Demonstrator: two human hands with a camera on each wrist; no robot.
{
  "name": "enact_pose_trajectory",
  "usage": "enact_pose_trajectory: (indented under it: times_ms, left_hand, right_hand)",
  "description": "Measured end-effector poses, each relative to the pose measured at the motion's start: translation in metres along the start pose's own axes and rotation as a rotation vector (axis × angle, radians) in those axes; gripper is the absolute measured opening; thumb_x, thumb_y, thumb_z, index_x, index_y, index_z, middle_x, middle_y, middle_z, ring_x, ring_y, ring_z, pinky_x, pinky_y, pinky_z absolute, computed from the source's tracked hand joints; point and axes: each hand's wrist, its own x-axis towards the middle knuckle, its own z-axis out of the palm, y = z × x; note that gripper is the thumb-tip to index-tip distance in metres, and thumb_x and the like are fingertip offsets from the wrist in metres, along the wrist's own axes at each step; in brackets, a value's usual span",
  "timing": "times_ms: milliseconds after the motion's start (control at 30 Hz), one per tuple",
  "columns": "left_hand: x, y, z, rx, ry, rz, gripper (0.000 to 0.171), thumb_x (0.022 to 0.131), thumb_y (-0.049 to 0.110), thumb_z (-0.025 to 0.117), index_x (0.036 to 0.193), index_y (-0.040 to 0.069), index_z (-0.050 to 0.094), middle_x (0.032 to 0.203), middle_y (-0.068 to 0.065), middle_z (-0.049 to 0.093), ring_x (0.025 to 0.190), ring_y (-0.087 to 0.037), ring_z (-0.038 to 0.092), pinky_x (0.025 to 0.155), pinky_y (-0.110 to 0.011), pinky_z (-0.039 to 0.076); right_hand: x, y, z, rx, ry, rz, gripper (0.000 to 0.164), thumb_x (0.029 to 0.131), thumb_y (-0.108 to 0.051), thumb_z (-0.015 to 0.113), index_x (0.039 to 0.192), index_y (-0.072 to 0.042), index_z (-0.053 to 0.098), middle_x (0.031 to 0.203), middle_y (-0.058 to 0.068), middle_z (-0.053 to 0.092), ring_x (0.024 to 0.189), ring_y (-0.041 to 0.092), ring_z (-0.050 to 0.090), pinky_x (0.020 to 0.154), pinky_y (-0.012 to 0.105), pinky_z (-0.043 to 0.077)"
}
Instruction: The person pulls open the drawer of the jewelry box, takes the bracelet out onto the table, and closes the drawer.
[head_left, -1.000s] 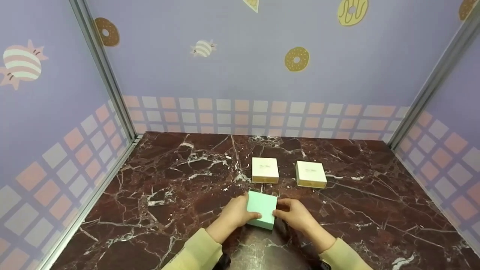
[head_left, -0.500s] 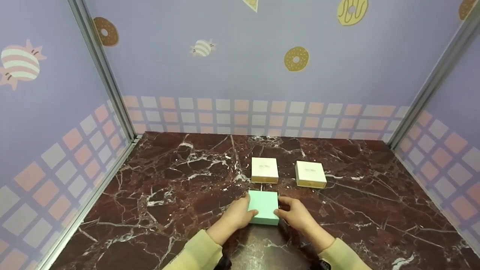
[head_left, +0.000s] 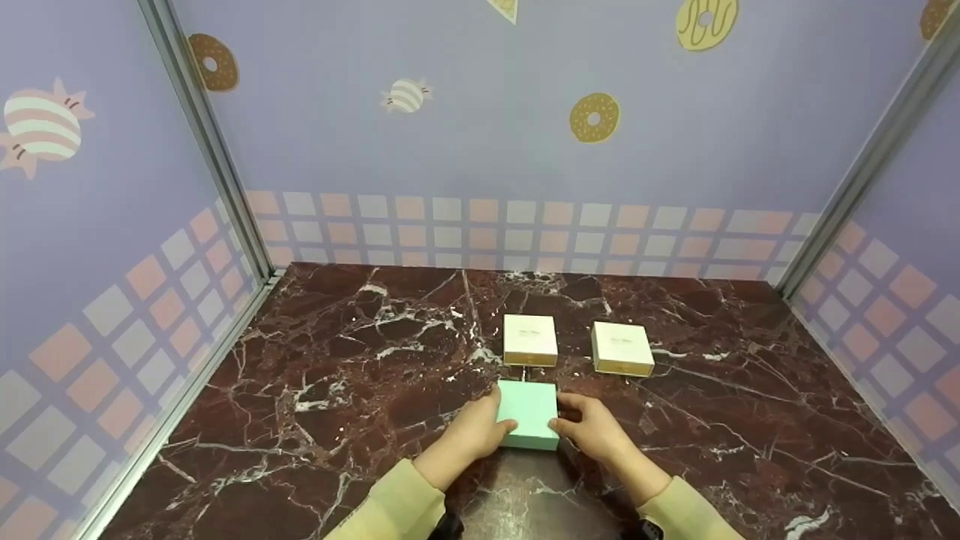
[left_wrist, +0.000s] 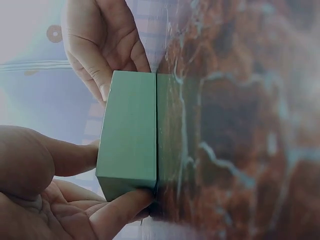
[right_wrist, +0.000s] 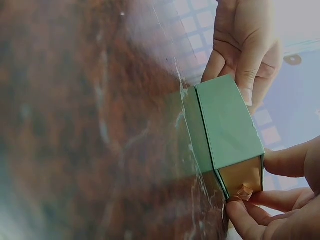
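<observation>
A mint-green gift box (head_left: 528,409) lies flat on the marble-patterned table between the two hands. My left hand (head_left: 474,427) grips its left side, thumb on the near top edge and fingers along the side. From the right, my right hand (head_left: 592,426) holds it, thumb at the top edge and fingertips low on the side. In the right wrist view, that side of the box is gold, with a small ribbon tab (right_wrist: 245,192) right by the fingertips. The left wrist view shows the plain green front of the box (left_wrist: 129,127) standing on the tabletop.
Behind the green box sits a cream box (head_left: 529,336) with a gold front. A second cream box (head_left: 622,346) stands to its right. Purple patterned walls (head_left: 480,135) with metal corner posts enclose the dark red table (head_left: 360,420) at the back and sides.
The green box has turned from a slight slant to squarely facing front during the first half second, with both hands on it. Since then hardly anything has moved.
</observation>
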Motion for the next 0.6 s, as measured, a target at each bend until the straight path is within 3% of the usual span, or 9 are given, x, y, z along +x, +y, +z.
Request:
enact_pose_trajectory:
  times_ms: [267,467,600]
  left_hand:
    - [0.0010,-0.0003,0.0005,0.048,-0.041,0.097,0.077,0.102,0.020,0.063,0.162,-0.004,0.021,0.171,-0.022,0.015,0.153,-0.042,0.034,0.126,-0.054,0.032]
    - [-0.0003,-0.0016,-0.0001,0.221,-0.095,0.198,0.063,0.106,0.021,0.056,0.161,0.005,0.031,0.172,-0.011,0.021,0.150,-0.034,0.042,0.124,-0.046,0.038]
    - [0.0007,-0.0053,-0.0014,0.274,-0.106,0.253,0.058,0.106,0.024,0.056,0.158,0.007,0.039,0.170,-0.011,0.027,0.147,-0.032,0.046,0.123,-0.045,0.039]
  right_hand:
    - [0.0009,0.0002,-0.0013,-0.007,-0.009,-0.007,0.052,0.094,-0.006,0.071,0.138,0.017,0.054,0.127,0.030,0.067,0.110,0.034,0.070,0.085,0.039,0.062]
    - [0.0018,0.0005,-0.0014,-0.009,-0.009,-0.002,0.052,0.094,-0.006,0.070,0.138,0.018,0.053,0.127,0.031,0.067,0.109,0.033,0.070,0.083,0.037,0.062]
    - [0.0022,0.0007,-0.0011,-0.018,-0.001,0.014,0.052,0.094,-0.006,0.071,0.138,0.017,0.054,0.127,0.031,0.067,0.110,0.034,0.069,0.085,0.039,0.062]
